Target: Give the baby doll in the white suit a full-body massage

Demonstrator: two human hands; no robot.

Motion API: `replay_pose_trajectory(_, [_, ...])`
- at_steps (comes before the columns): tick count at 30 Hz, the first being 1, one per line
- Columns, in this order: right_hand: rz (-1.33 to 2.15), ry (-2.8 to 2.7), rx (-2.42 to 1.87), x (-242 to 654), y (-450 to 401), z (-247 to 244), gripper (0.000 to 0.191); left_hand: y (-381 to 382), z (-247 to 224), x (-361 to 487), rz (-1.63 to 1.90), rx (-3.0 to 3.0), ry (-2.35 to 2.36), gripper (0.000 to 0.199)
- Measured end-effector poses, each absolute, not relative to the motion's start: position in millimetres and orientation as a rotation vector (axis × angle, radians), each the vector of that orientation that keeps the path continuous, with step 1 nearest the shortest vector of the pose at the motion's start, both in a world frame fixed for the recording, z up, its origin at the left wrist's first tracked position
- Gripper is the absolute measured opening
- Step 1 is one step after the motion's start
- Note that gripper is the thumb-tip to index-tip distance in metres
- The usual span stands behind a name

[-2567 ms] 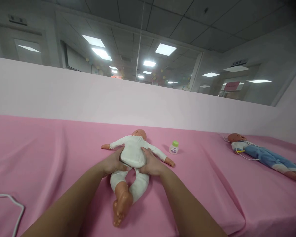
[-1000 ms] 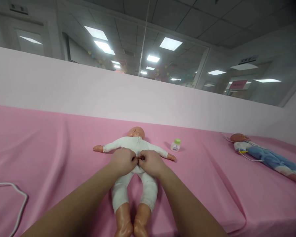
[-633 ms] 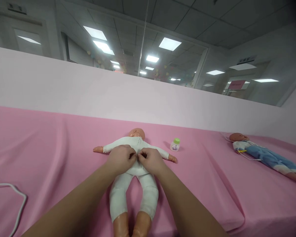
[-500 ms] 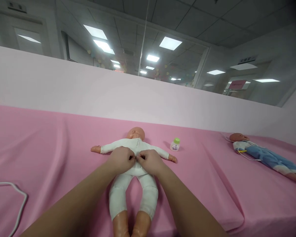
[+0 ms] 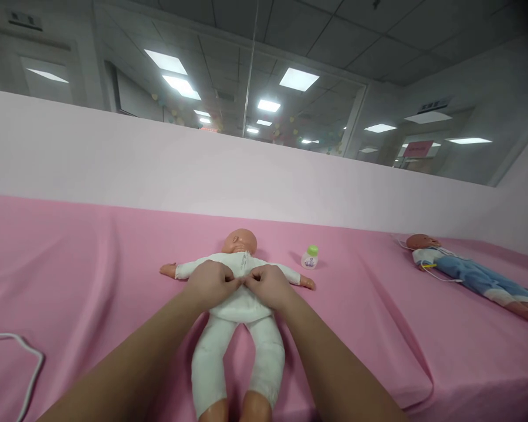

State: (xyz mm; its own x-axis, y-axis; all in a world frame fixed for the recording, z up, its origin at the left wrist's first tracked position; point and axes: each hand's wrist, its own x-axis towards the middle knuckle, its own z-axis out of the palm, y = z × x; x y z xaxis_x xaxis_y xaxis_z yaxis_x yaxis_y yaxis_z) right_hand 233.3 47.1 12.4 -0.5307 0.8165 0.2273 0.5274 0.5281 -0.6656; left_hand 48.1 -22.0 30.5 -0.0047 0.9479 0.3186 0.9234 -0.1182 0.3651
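A baby doll [image 5: 240, 241] lies stretched out on the pink cloth, arms spread, its head turned to one side. It wears a white top [image 5: 242, 306] and white trousers [image 5: 207, 366]. Over the middle of the torso, my left hand [image 5: 212, 283] is closed in a pinch on the top's fabric. My right hand [image 5: 270, 286] pinches the same spot from the other side, fingertips touching or almost touching those of the left. Whatever small part of the top is between the fingertips is too small to make out.
Right of the doll's arm stands a small bottle with a green cap [image 5: 310, 257]. Farther right lies a second doll in blue clothes [image 5: 470, 275] with a thin tube. A white cable [image 5: 37, 366] curves at the left. Behind the pink cloth [image 5: 127, 252] rises a low white wall [image 5: 180, 170] with glass above.
Both pinching hands have shifted slightly up the torso toward the doll's head, and more of the top's lower part shows. The view has tilted a little.
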Motion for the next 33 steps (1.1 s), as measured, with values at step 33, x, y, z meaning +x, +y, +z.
replay_pose_trajectory(33, [0.411,-2.198,-1.065,224.5,49.0,5.5,0.034,-11.3,13.1,54.1,0.771,2.430,2.026,0.039])
